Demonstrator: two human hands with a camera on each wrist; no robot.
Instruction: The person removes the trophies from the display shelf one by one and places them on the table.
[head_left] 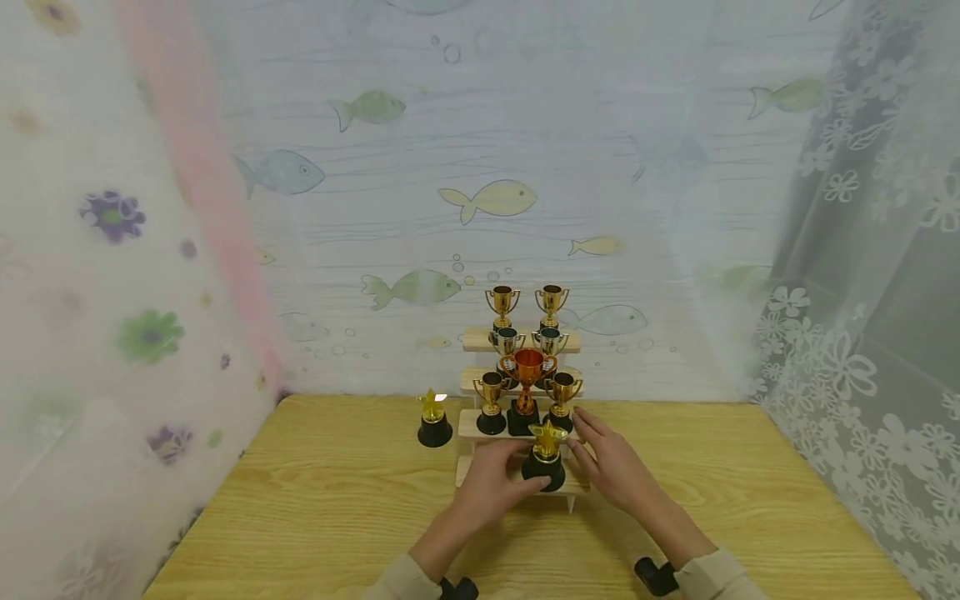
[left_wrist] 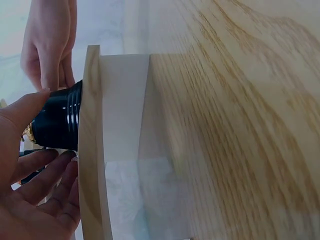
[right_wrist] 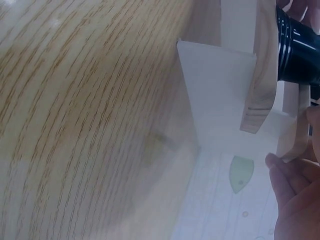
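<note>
A gold star trophy (head_left: pixel 547 469) with a black base stands on the lowest step of a tiered wooden stand (head_left: pixel 468 423). My left hand (head_left: pixel 491 483) holds it, thumb against the front of the black base (left_wrist: pixel 59 117) and the other fingers curled behind. My right hand (head_left: pixel 617 467) is at the stand's right side, its fairly straight fingers touching the end of the second step (right_wrist: pixel 296 132). Beside them on that step are two small gold cups (head_left: pixel 491 400), with a larger red-orange cup (head_left: pixel 528 375) between them.
Silver cups (head_left: pixel 507 342) occupy the third step and gold cups (head_left: pixel 551 302) the top one. Another star trophy (head_left: pixel 434 427) stands on the wooden table (head_left: pixel 337 500), left of the stand. Behind hangs a fish-patterned curtain (head_left: pixel 300 250); lace (head_left: pixel 847 367) hangs at right.
</note>
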